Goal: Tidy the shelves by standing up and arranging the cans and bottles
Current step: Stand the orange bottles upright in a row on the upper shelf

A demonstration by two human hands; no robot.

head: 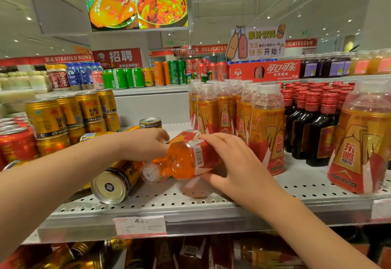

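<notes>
Clear plastic bottle of orange drink with a red-and-gold label (190, 158): it is on its side at the front of the perforated grey metal shelf (211, 207), white cap toward me, in the gap between the cans and its own standing row; whether it rests on the shelf or sits just above it I cannot tell. From the left, the stacked gold drink cans (63, 116) stand fine, but a gold metal can with a silver end (114, 182) lies tipped just beside the bottle's cap (that one I'd deal with afterwards). My left hand (146, 146) has its fingers curled onto the bottle's shoulder. My right hand (232, 163) is spread over the label with the thumb tucked beneath, so both are gripping it. To do this well I'd pivot about the base, the right hand holding the foot low while the left raises the neck up and away from the tipped can, so the cap doesn't set it rolling. Then I'd slide the bottle right, label outward, snug against the row of upright orange-drink bottles (243, 118). I'd go gently, since they stand close and a shove could topple them toward the dark glass bottles with red caps (313, 124).
</notes>
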